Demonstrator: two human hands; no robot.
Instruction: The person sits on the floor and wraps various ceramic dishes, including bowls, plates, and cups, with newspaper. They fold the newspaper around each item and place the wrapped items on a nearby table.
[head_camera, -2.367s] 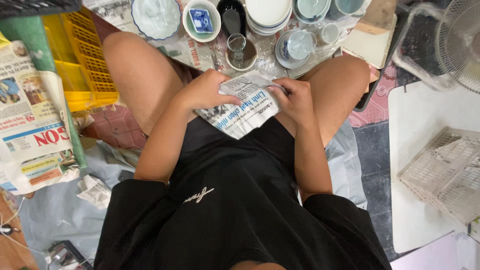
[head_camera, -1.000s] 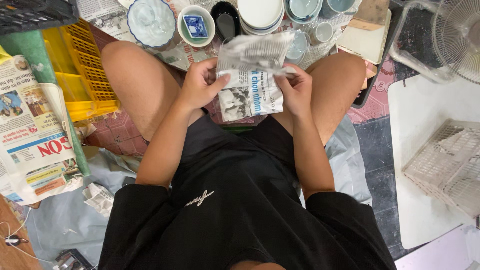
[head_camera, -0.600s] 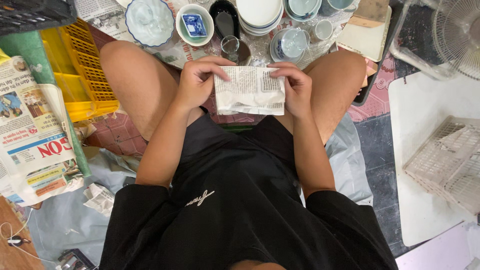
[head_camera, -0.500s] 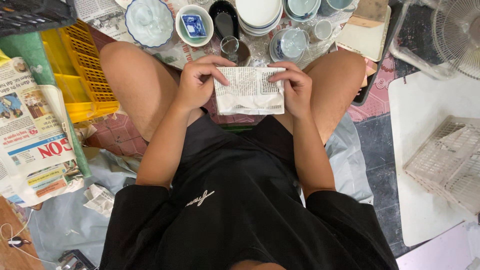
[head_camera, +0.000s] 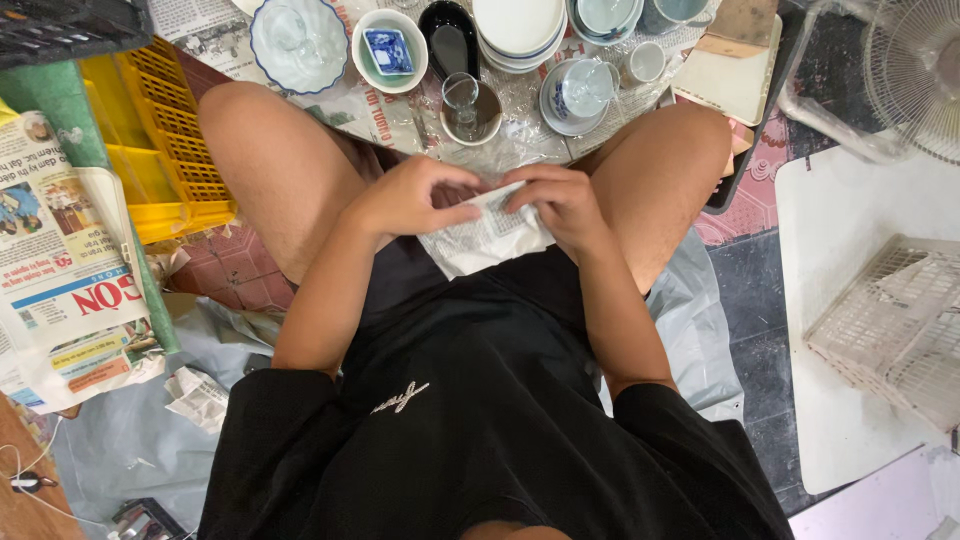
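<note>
Newspaper (head_camera: 478, 238) is sitting folded between both fists, left hand (head_camera: 405, 197) at nine o'clock, right hand (head_camera: 560, 200) at three, both clenching it.

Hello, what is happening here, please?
A seated person holds a piece of newspaper between the knees, with the left hand and the right hand both gripping it at the top. Whether something is wrapped inside cannot be seen. Ahead, bowls, cups and a glass stand on more newspaper.
</note>
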